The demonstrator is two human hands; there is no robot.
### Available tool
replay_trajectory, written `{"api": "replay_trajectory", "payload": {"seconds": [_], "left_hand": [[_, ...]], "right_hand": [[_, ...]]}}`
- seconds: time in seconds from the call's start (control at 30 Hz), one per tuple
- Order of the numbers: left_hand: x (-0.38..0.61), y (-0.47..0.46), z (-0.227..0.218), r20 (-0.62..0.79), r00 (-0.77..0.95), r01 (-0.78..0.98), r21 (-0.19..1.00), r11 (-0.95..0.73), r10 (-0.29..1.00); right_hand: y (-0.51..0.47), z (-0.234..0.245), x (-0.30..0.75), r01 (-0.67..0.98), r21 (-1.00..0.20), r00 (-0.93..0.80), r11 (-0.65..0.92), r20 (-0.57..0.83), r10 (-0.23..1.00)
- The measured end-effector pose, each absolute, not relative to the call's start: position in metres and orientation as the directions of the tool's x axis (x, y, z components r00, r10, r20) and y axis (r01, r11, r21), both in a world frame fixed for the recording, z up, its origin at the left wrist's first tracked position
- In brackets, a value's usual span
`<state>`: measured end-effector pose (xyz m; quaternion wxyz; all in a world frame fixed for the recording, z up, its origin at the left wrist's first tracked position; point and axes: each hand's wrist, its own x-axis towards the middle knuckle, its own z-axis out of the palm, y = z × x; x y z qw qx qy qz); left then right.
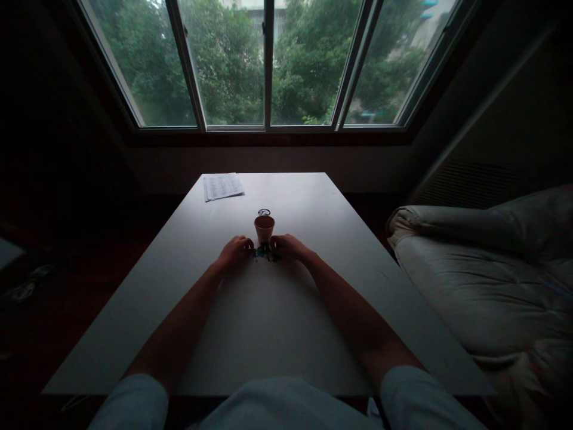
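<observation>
A brown paper cup stands upright on the white table, its mouth facing up. Just in front of its base lies a small pile of dark, multicoloured bits, with blue and green among them; they are too small to name. My left hand rests at the pile's left edge with its fingers curled inward. On the other side, my right hand is beside the cup's base, fingers bent down toward the bits. Whatever either hand pinches is hidden in the dim light. A small round object with a dark rim lies behind the cup.
Printed sheets of paper lie at the table's far left corner. A pale padded sofa stands along the right side. Beyond the table's far edge is a wall with a wide window. The floor at left is dark.
</observation>
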<state>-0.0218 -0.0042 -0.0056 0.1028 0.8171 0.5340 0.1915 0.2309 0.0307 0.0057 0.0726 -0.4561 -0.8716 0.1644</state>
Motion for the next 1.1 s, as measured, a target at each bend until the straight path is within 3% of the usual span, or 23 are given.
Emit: {"api": "replay_trajectory", "payload": {"seconds": [0.13,0.43,0.67,1.1], "left_hand": [[-0.022,-0.008,-0.001,0.208,0.375,0.835,0.348,-0.426,0.903],[-0.015,-0.013,-0.002,0.272,0.347,0.853,0.306,-0.422,0.898],[-0.014,-0.007,-0.013,0.332,0.339,0.832,0.331,-0.445,0.88],[-0.011,-0.008,-0.016,0.345,0.321,0.844,0.317,-0.432,0.882]], "right_hand": [[0.037,-0.001,0.242,0.711,-0.464,-0.571,0.529,0.058,0.819],[0.054,-0.027,0.257,0.637,-0.619,-0.369,0.458,0.277,0.887],[0.053,-0.033,0.253,0.635,-0.626,-0.308,0.453,0.333,0.891],[0.044,-0.026,0.246,0.712,-0.577,-0.273,0.401,0.299,0.915]]}}
